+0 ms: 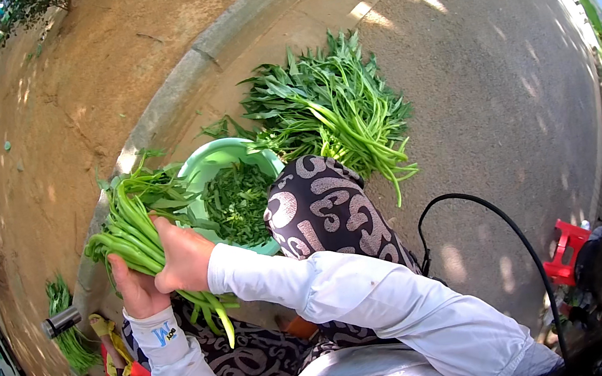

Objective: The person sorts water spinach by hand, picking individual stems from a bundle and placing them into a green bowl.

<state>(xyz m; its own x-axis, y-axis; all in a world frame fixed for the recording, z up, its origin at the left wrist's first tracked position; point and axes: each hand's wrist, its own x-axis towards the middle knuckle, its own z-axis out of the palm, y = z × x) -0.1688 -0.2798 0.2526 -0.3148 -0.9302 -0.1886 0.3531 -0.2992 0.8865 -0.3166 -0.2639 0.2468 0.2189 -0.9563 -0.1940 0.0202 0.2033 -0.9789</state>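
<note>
Both hands, left (pixel 136 289) and right (pixel 184 257), clench a stem bunch (pixel 137 234) at frame left, beside the green basin (pixel 221 157); likely gathering stems, next needing a firm, even hold

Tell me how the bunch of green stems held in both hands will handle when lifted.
The bunch of green stems probably flops: its ends droop past the left hand and right hand. It looks light, being thin stalks and leaves. Loose stems may slide out, since no tie is visible.
</note>
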